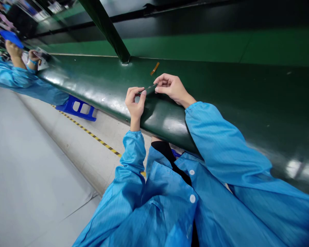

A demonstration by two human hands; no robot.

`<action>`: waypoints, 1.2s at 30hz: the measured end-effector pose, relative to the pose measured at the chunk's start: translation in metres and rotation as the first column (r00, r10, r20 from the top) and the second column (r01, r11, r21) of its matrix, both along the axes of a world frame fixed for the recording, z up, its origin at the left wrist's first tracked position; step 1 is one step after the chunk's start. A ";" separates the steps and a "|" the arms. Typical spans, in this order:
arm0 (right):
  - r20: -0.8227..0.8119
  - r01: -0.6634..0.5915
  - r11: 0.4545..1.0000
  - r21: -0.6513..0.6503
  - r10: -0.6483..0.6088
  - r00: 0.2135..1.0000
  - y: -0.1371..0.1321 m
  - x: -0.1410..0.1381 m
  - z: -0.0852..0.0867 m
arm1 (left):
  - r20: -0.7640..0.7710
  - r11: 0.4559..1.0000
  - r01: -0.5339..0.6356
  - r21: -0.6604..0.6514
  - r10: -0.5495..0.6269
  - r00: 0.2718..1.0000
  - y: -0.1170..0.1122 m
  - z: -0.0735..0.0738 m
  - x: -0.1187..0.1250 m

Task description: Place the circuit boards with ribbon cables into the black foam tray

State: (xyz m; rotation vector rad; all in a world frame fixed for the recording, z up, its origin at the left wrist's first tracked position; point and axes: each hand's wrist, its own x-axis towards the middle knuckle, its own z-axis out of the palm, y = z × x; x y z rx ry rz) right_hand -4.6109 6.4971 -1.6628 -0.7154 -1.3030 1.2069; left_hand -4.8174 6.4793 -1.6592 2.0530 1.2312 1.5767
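Observation:
Between my two hands, a thin dark flat strip [150, 86] is held edge-on above the green work surface; its exact kind cannot be made out. My left hand [135, 101] pinches its left end between thumb and fingers. At the other end, my right hand [171, 87] closes thumb and fingertips on the strip. Just beyond my hands, a small orange-brown strip [155, 68] lies on the surface, touched by neither hand.
The green-covered bench [92, 80] has a rounded front edge. A dark green post [110, 34] rises from it. At the far left, a co-worker in a blue sleeve [5, 73] lifts a blue sheet [11, 37]. A blue stool [77, 108] stands beside yellow-black floor tape [90, 133].

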 end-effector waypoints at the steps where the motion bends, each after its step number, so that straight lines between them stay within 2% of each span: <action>1: -0.003 0.000 1.000 0.001 0.000 1.000 0.000 0.000 0.000 | 0.006 1.000 0.001 -0.004 -0.001 1.000 0.000 0.000 0.000; 10: -0.008 -0.032 0.999 -0.002 0.032 0.999 0.000 -0.001 -0.001 | 0.088 0.998 -0.056 -0.006 0.056 0.995 0.000 -0.002 0.002; 27: 0.014 -0.045 0.999 -0.012 0.045 0.999 0.002 0.000 -0.002 | 0.127 0.998 -0.017 -0.060 0.025 0.992 0.003 -0.005 0.000; 36: 0.074 0.006 0.998 -0.069 -0.001 0.997 -0.002 0.001 0.002 | 0.098 0.997 -0.051 -0.062 0.057 0.994 0.007 -0.008 -0.002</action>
